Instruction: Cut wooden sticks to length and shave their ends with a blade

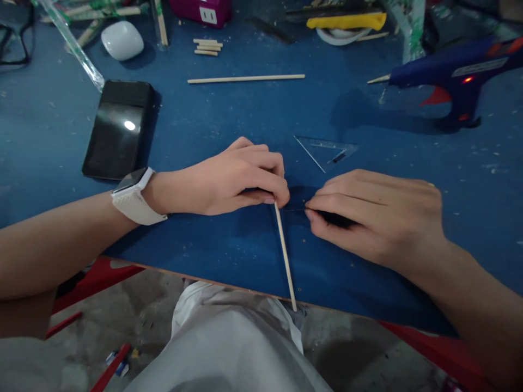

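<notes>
My left hand (245, 177), with a white-strapped watch on its wrist, pinches the upper end of a thin wooden stick (285, 253). The stick slants down past the table's near edge. To its right, my right hand (376, 215) is closed, thumb and forefinger together at a very thin dark strand (295, 209) that runs toward my left fingertips. What the strand is cannot be made out. A clear triangular ruler (327, 149) lies just beyond my right hand. Farther off, a second long stick (246, 79) lies crosswise on the blue table (220, 114).
A black phone-like device (116, 130) and a white rounded case (122, 40) are at the left. Several short sticks (208, 47), a purple object (202, 11) and a yellow-handled tool (346, 21) sit at the back. A blue glue gun (445, 81) stands at the right.
</notes>
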A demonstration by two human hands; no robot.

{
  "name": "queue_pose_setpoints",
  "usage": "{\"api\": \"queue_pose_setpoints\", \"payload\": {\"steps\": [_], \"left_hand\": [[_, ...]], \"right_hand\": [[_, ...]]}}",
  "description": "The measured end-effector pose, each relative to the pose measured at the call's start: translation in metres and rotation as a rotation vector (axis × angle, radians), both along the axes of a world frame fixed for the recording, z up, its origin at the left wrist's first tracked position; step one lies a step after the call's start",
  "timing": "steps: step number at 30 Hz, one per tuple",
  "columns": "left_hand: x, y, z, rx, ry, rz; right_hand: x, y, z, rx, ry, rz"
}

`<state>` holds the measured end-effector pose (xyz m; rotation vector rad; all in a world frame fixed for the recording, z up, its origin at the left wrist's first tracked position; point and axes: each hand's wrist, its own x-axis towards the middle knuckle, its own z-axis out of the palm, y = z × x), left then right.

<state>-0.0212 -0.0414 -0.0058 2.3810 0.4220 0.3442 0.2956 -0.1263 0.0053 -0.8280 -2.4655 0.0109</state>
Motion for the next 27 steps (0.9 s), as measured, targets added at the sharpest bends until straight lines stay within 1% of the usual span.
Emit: {"api": "queue_pose_setpoints", "payload": {"steps": [7, 13, 19, 27], "left_hand": [[-0.0007, 0.0000, -0.0025, 0.013, -0.015, 0.005], [-0.0010, -0.0004, -0.0033, 0.008, -0.032, 0.008], [-0.0005, 0.0003, -0.0047, 0.007, -0.041, 0.005], [-0.0006, 0.0004, -0.0044, 0.005, -0.039, 0.006]], "right_hand": [[0.0012, 0.0017, 0.0001, 0.005, -0.001, 0.001], [0.0021, 0.0078, -0.0023, 0.060, -0.016, 0.068], [0.0008, 0.0019, -0.0013, 0.013, 0.014, 0.014], [0.0030, 0.0002, -0.0011, -0.001, 0.006, -0.011]]}}
